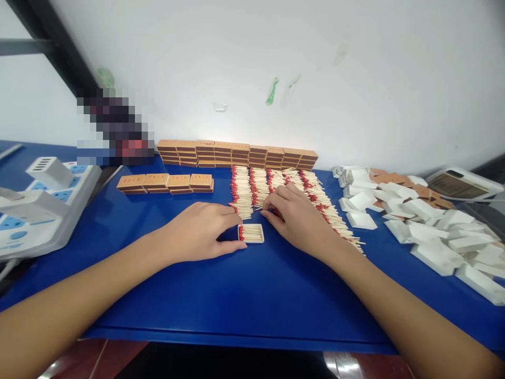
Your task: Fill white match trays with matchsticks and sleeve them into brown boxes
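Observation:
A small white matchbox tray [256, 240] lies on the blue table, partly filled with red-headed matches [251, 231]. My left hand [201, 231] grips its left end between thumb and fingers. Just behind and to the right, my right hand [295, 216] has its fingers bent and the thumb close to the index finger. A match seems to stick out at those fingertips, though the grip is partly hidden. Rows of loose matches [241, 187] spread behind and under my right hand, their red heads mostly to the left.
Closed matchboxes [232, 153] are stacked along the white wall, with a shorter row [165, 182] in front at left. Many white trays [434, 231] lie heaped at right among brown box sleeves [394, 179], near a phone [465, 181]. A power strip [59, 210] with plugged-in chargers occupies the left side.

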Available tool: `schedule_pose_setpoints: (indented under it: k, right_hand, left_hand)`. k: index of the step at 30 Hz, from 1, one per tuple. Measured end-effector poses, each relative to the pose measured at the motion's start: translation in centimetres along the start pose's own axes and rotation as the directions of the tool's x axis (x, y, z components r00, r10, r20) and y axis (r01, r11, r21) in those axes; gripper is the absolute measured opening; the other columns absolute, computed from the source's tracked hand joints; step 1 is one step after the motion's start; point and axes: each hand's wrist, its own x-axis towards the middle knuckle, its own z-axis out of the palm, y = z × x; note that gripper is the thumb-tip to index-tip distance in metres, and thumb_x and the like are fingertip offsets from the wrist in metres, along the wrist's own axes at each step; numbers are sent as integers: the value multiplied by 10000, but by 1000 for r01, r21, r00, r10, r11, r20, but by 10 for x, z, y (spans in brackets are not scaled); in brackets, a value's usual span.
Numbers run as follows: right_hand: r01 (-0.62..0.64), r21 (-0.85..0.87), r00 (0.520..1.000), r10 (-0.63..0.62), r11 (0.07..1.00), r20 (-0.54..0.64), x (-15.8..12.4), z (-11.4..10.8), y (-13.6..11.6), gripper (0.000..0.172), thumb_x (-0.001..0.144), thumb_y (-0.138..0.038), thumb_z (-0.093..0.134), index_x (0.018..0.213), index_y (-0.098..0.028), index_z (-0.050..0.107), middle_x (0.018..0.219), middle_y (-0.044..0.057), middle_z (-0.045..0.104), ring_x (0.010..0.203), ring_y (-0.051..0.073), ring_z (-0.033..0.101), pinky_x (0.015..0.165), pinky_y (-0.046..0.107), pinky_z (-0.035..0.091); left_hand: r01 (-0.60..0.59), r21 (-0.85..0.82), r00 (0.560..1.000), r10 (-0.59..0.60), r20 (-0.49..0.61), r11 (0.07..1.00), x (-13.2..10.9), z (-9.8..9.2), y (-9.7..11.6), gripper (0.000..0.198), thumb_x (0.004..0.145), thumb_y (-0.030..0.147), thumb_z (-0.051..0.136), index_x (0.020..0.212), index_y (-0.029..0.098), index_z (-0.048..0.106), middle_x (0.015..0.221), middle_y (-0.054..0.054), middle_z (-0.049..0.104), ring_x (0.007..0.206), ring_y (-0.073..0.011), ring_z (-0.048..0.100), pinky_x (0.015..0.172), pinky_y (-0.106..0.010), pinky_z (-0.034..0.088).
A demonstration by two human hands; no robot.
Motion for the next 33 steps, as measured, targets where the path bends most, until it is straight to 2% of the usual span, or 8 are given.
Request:
schedule_pose_setpoints:
  k: [3,10,16,21,26,30,33]
  right_hand:
    - [14,7,1000,-14,1000,3,0,1,0,123,1047,-213,576,1055,-186,696,1013,116,645,994,298,548,899,441,478]
    - [19,-9,1000,-19,1000,-1,2,3,3,133,1045,-214,575,927,-181,627,995,132,637,981,306,534,888,458,470]
    - [27,233,998,-12,972,-63,-3,-10,-13,115,1071,-227,550,966,-215,593,1000,86,637,983,263,542,900,427,461]
    - [71,297,995,-89,952,50,-9,-11,-31,99,1041,-181,600,945,-203,606,983,71,633,988,242,559,861,377,468]
    - [16,360,998,-34,933,44,-12,-17,-25,84,1024,-206,636,940,-215,636,938,50,639,945,222,590,829,355,478]
    - [-24,348,990,-27,937,142,-13,-24,-21,62,993,-181,661,952,-225,677,985,56,645,954,222,606,805,349,488]
    - [-29,340,988,-24,940,152,-13,-23,-24,93,998,-158,635,936,-218,669,968,53,644,922,212,609,782,341,488]
  left_hand:
    - [-2,1,1000,2,7,1000,0,0,1,340,1008,496,652,1058,174,750,891,-21,707,737,-165,629,651,-307,394]
    - [10,-11,1000,-10,3,1000,1,0,1,351,1004,502,654,1103,181,757,886,-18,702,717,-159,620,642,-299,385]
    - [11,-5,1000,-11,-7,1000,1,0,0,341,1000,497,658,1080,180,754,878,-19,705,722,-166,629,645,-302,390]
    - [6,0,1000,-6,-10,1000,1,1,0,349,1007,506,642,1013,173,747,865,-22,703,720,-167,632,652,-308,399]
    - [4,5,1000,-4,-12,1000,0,1,0,355,1015,505,634,1094,179,752,888,-25,710,739,-169,641,657,-306,405]
    - [-2,4,1000,2,-1,1000,0,0,1,359,1018,507,628,1096,179,750,895,-28,714,735,-169,641,653,-305,409]
    - [0,4,1000,0,0,1000,0,-1,1,357,1015,509,632,1083,179,749,889,-26,710,724,-165,636,642,-304,406]
